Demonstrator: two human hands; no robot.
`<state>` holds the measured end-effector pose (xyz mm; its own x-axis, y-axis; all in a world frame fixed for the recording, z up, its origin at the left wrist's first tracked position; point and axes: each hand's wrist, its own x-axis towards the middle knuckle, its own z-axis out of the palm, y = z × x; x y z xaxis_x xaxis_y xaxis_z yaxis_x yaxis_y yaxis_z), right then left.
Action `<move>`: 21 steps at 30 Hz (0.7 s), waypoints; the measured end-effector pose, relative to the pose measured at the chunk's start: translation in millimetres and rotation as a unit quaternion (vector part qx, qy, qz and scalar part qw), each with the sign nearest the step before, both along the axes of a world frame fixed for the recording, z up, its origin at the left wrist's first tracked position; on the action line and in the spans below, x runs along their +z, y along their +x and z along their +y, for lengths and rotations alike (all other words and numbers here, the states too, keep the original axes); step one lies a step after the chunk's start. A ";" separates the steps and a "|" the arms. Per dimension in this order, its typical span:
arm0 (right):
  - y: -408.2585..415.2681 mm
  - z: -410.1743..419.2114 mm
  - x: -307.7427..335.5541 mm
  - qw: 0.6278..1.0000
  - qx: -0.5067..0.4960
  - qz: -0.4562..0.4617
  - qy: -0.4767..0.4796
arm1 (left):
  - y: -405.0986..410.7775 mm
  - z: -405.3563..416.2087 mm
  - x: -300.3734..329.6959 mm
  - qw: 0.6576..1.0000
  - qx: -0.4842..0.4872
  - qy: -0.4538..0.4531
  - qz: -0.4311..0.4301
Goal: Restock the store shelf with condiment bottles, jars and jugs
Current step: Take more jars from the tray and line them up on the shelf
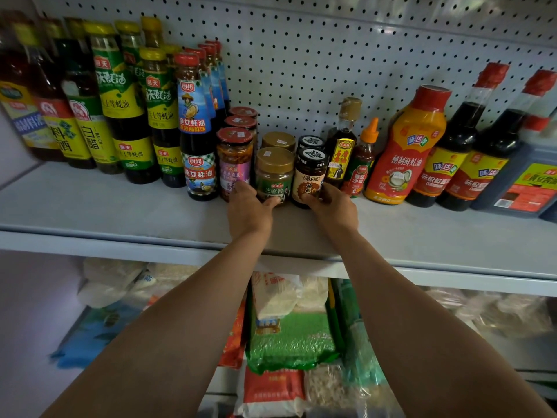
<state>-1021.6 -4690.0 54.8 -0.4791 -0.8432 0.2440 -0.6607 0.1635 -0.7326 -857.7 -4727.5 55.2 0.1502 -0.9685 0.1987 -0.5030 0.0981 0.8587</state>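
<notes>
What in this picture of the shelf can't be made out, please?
- Gold-lid jar, head view: the left hand covers its base.
- Black-lid jar: the right hand hides its lower right side.
- Rear jars: only the lids show behind the front ones.
- Jug: cut off by the right edge.
- Bags on the lower shelf: blurred, print unreadable.

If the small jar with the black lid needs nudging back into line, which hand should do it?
The right hand. Its fingers already wrap the black-lidded jar, while the left hand is occupied holding the gold-lidded jar beside it.
</notes>
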 end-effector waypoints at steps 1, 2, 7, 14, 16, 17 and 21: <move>-0.1 -0.2 -0.5 1.000 0.001 0.002 0.000 | 0.0 0.1 0.0 1.000 0.000 -0.001 -0.001; -0.1 -0.4 -1.0 1.000 0.000 0.004 -0.001 | 0.1 0.1 -0.2 1.000 0.000 -0.001 -0.002; 0.3 0.1 -1.9 1.000 -0.004 0.011 -0.004 | -0.1 0.6 0.0 1.000 0.001 0.002 0.000; -0.1 -1.1 -3.2 1.000 -0.007 0.012 -0.004 | -0.5 -0.1 -0.2 1.000 0.005 -0.002 -0.003; -0.1 -1.1 -3.3 1.000 -0.009 0.012 -0.002 | -0.1 -0.6 -0.9 1.000 0.007 -0.005 -0.003; -0.2 -1.1 -3.3 1.000 -0.010 0.012 -0.001 | 0.1 -1.0 -1.6 1.000 0.005 -0.005 0.000; -0.1 0.7 -2.1 1.000 -0.008 -0.005 -0.003 | 3.8 -1.5 -3.5 1.000 -0.008 -0.008 0.023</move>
<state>-1021.7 -4689.3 52.7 -0.4952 -0.8338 0.2440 -0.6500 0.1693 -0.7408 -853.9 -4729.0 51.8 0.1437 -0.9676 0.2075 -0.4613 0.1200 0.8791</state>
